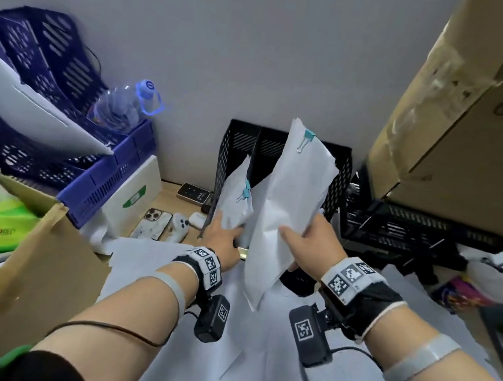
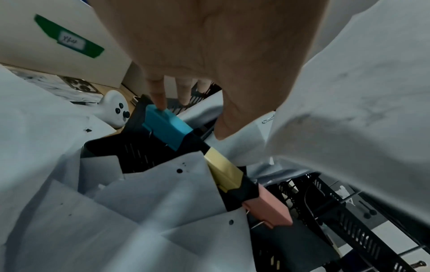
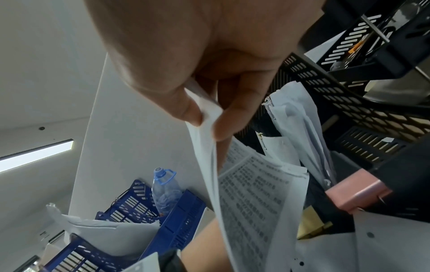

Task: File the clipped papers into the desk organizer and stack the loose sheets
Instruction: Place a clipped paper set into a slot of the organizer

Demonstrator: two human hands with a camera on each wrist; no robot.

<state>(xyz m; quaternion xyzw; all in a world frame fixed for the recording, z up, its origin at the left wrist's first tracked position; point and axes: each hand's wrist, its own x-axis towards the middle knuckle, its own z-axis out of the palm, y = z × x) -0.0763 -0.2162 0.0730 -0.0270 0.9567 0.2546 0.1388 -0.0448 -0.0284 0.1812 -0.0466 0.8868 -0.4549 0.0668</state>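
Note:
The black mesh desk organizer [image 1: 340, 181] stands against the wall. My right hand [image 1: 298, 236] pinches a clipped paper bundle [image 1: 293, 201] by its lower part and holds it upright and tilted over the organizer's middle. A teal binder clip [image 1: 308, 135] sits at its top. The right wrist view shows thumb and fingers [image 3: 186, 108] squeezing the sheets [image 3: 251, 193]. My left hand [image 1: 227, 228] holds another teal-clipped bundle [image 1: 236, 201] standing in the left slot, thumb in front and fingers behind. Teal [image 2: 165, 127], yellow [image 2: 223, 171] and pink [image 2: 270, 208] clips sit on the organizer's front edge. Loose sheets [image 1: 255, 363] cover the desk below.
Blue crates [image 1: 52, 80] with paper and a water bottle [image 1: 122, 106] stand at the left. A tall cardboard box [image 1: 469, 137] and black trays [image 1: 412, 227] crowd the right. A phone [image 1: 154, 223], a white controller [image 1: 178, 227] and a white box [image 1: 133, 195] lie left of the organizer.

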